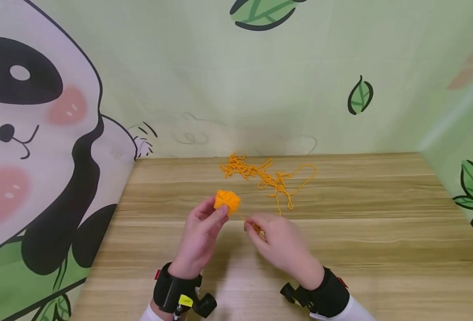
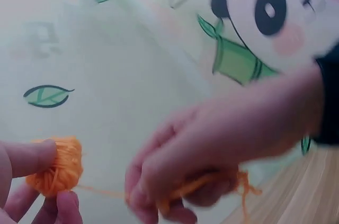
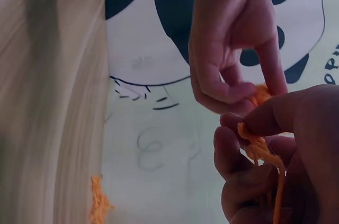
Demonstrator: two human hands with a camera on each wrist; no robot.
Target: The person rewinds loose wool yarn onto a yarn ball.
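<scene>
A small wound ball of orange yarn (image 1: 227,200) is pinched between the thumb and fingers of my left hand (image 1: 200,236), raised above the table. From the ball a single strand (image 2: 100,190) runs across to my right hand (image 1: 280,240). The right hand's thumb and forefinger pinch that strand, and its other fingers curl round a bunch of loose yarn (image 3: 259,152). In the left wrist view, yarn ends hang out behind the right hand's curled fingers. The two hands are close together but apart.
A loose tangle of orange yarn (image 1: 274,178) lies along the back of the wooden table (image 1: 380,232), with a loop stretching right. Behind the table stands a pale green wall (image 1: 204,89) printed with a panda and leaves. Each wrist wears a black strap with a camera.
</scene>
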